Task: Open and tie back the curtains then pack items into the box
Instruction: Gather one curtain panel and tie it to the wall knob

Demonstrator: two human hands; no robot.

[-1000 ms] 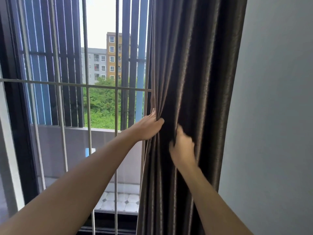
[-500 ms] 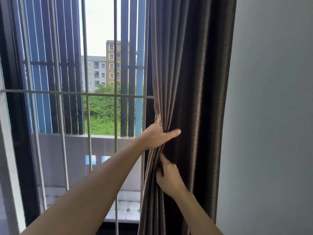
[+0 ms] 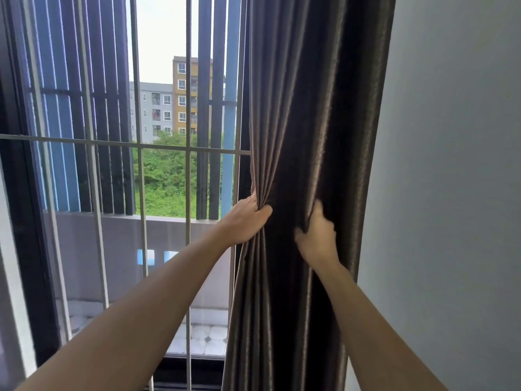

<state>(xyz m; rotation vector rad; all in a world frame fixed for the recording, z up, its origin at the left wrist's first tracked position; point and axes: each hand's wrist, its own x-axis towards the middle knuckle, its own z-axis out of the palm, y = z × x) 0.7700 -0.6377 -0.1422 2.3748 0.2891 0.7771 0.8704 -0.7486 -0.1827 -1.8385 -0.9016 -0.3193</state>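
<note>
Now reaches forward and slightly upward with both bare arms, elbows nearly straight, forearms converging on the curtain [image 3: 304, 122]. Grips with the left hand [image 3: 245, 220] the window-side edge of the dark brown cloth, fingers wrapped behind the bunched pleats, thumb laid across their front, pinching the folds to a narrow waist at the fist. Holds with the right hand [image 3: 318, 238], just beside and a little lower, back of the hand toward the camera, fingers curled into the folds on the wall side, thumb jutting left; slightly blurred, yet plainly closed on cloth. Hangs gathered into one thick column at the right end of the window, between the pale window bars [image 3: 188, 179] and the grey wall [image 3: 451, 165], flaring wider below the hands. Leaves uncovered the glass to the left, with dark vertical slats [image 3: 112, 108], a balcony parapet [image 3: 118, 238], green trees and apartment blocks [image 3: 163, 108] beyond.
</note>
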